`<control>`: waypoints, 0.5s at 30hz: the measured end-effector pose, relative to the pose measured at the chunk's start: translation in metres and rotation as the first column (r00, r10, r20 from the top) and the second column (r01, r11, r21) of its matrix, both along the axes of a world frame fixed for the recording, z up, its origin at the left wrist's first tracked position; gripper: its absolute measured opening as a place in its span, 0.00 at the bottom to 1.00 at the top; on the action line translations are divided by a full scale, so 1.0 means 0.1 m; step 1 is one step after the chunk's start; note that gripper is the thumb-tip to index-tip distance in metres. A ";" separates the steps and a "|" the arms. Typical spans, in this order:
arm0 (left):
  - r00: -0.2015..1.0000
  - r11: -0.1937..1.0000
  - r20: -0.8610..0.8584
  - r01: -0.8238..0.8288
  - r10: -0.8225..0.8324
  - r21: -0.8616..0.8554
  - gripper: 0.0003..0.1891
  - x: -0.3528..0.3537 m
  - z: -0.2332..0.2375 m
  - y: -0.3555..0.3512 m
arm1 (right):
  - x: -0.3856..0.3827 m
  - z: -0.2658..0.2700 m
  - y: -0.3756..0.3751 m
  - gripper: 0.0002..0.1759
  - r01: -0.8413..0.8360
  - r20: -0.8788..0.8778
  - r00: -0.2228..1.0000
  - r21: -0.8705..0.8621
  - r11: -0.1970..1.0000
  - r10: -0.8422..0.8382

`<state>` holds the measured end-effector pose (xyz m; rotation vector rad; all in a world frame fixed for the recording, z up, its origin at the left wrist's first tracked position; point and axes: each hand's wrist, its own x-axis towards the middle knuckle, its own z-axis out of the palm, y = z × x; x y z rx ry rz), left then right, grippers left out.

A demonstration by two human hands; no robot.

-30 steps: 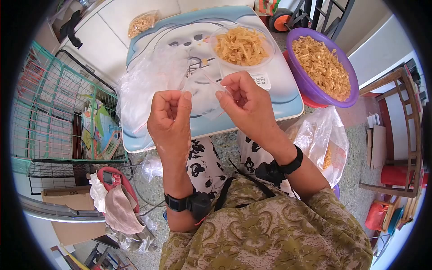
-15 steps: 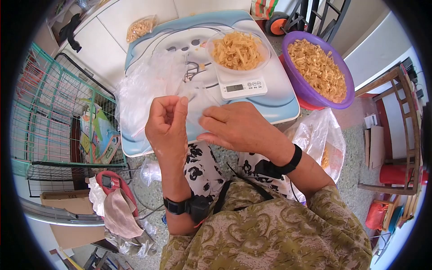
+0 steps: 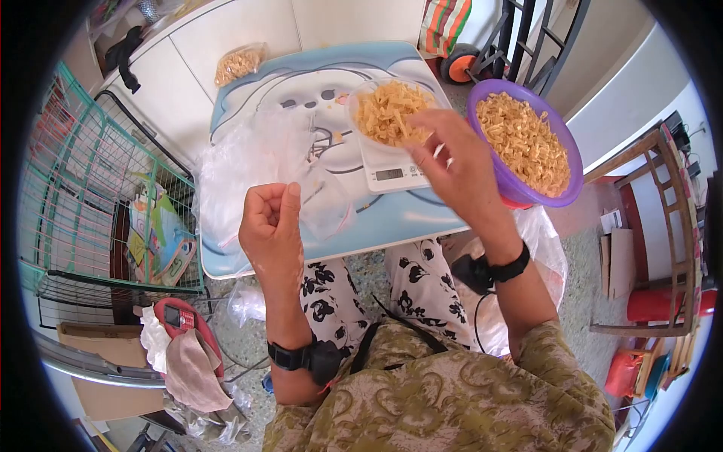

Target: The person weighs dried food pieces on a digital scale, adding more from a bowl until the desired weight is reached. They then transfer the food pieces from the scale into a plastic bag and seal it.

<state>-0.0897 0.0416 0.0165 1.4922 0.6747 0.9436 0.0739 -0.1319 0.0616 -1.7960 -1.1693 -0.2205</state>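
Clear round bowl (image 3: 351, 120), full of yellow strips (image 3: 385, 109), upright on white scale (image 3: 385, 183); clear bags (image 3: 252, 162) heaped on desk (image 3: 403, 215).

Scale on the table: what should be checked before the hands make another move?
1. Bowl sitting on the scale: ok.
2. Scale's reading: cannot tell, digits too small.
3. Right hand away from the bowl: not ok, its fingers are over the bowl's right side.
4. Left hand empty: cannot tell, fingers curled.
5. Clear bags on the table: ok.
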 end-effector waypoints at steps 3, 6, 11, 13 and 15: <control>0.994 0.984 -0.024 -0.102 0.106 0.143 0.08 0.01 0.10 -0.03 | 0.31 0.08 -0.04 0.20 0.158 0.124 0.983 -0.161 0.974 -0.139; 0.974 0.941 -0.069 -0.188 0.215 0.282 0.08 0.05 0.17 -0.07 | 0.53 0.01 0.01 0.23 0.220 0.314 0.937 -0.182 0.958 -0.155; 0.975 0.927 -0.088 -0.161 0.202 0.340 0.07 0.21 0.13 -0.11 | 0.68 -0.05 0.19 0.32 0.266 0.413 0.904 -0.342 0.902 -0.110; 0.974 0.923 -0.145 -0.110 0.174 0.369 0.07 0.30 0.05 -0.11 | 0.69 -0.06 0.25 0.32 0.267 0.414 0.904 -0.364 0.892 -0.102; 0.983 0.940 -0.126 -0.088 0.136 0.329 0.08 0.36 -0.02 -0.12 | 0.71 -0.05 0.31 0.32 0.268 0.411 0.907 -0.390 0.881 -0.094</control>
